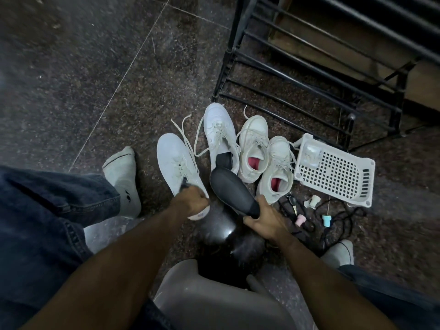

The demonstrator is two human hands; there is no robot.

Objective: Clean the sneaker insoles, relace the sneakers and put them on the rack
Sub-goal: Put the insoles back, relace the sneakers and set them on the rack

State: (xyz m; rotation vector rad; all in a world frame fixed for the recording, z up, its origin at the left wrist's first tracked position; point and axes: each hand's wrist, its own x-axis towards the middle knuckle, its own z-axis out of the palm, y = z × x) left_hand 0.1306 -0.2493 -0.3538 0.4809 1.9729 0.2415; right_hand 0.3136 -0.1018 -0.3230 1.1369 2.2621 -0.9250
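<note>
Early stage, judged from layout: nothing on the rack yet, all four shoes on the floor. Left hand clamped on the heel of the near-left white sneaker, fingers curled over the collar; laces still threaded through that shoe, ends trailing loose toward the far side. Right hand gripping the heel end of a black insole, held tilted above the floor between the near-left sneaker and the cream pair, toe end pointing far-left. Insole apparently just out of the held sneaker, though not certain from this view. Second white sneaker, just beyond, laced loosely, with another dark insole sticking partly out of its opening. Cream pair to the right, far one and near one, both laced, pink linings showing inside, touching each other. White perforated basket lying right of the cream pair, just near of the rack's lower bars. Tangle of black cord and small pastel bits on the floor near the basket; nature unclear. No cleaning cloth or brush identifiable. Remaining, by estimate: cleaning of insoles, refitting, relacing, racking of all shoes.
</note>
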